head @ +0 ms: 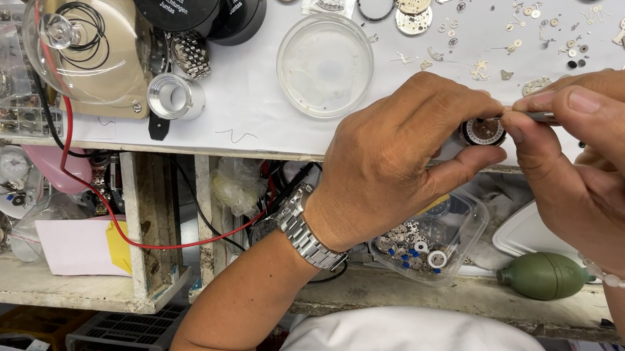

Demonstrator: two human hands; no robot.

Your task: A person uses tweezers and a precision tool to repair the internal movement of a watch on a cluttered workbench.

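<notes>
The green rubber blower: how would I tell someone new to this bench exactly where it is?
Start at the white worktop and drop to the wooden shelf under its front edge. The green rubber blower lies there below the right hand, right of a clear tub of small parts. It is the only dull-green, bulb-shaped thing.

Small round watch movement [483,131], face up, pinched above the white bench edge.
</notes>
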